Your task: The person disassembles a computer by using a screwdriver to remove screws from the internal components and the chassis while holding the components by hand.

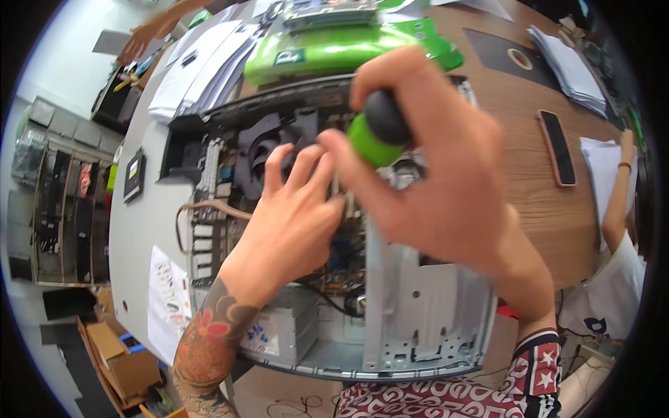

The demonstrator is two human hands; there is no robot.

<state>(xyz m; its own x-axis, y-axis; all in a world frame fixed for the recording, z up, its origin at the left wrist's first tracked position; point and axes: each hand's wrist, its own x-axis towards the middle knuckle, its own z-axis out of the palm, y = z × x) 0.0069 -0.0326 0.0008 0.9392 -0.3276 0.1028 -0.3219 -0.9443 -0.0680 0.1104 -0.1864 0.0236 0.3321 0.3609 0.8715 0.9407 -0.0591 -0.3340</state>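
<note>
An opened desktop computer case (425, 366) lies on the table before me, its inner parts exposed. My right hand (453, 174) is closed around the green and black handle of a screwdriver (376, 132), held over the case; its shaft and tip are hidden. Lower and to the left, my left hand (293, 223) reaches into the case with bent, separated fingers beside a dark fan shroud (258, 150). What its thumb and fingertips touch is hidden. A silver power supply box (279, 331) sits at the case's near left, and a flat cable (216, 204) crosses its left side.
Behind the case lies a shiny green package (327, 52), with paper stacks (205, 66) to its left. A phone (557, 148) and a tape roll (519, 59) lie to the right. Other people's arms show at the far left (157, 31) and right (617, 202).
</note>
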